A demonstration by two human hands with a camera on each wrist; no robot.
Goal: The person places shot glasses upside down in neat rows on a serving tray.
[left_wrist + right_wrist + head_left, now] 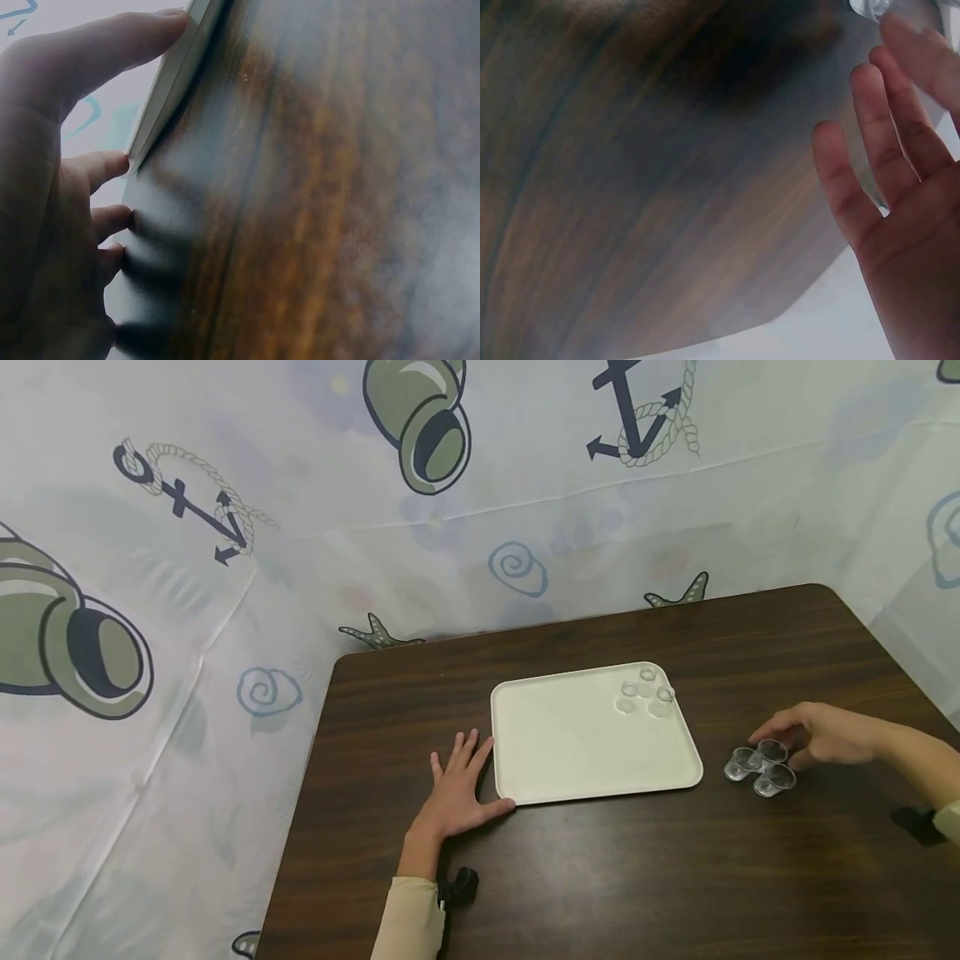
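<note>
A white rectangular tray (585, 743) lies on the dark wooden table. My left hand (457, 793) is spread at its left edge, with the thumb at the near left corner; in the left wrist view the thumb (127, 45) lies along the rim. Three small clear cups (664, 694) stand at the tray's far right corner. Right of the tray, three more clear cups (776, 779) are clustered on the table. My right hand (836, 735) is just beside them, thumb and index finger parted near the farthest cup (772, 753). Loosely extended fingers (870, 112) show in the right wrist view.
The brown wood-grain table (600, 877) has rounded far corners. Behind it and to the left hangs a pale curtain (315, 485) printed with anchors, shells and starfish. Dark wrist-worn devices (461, 887) sit at both sleeves.
</note>
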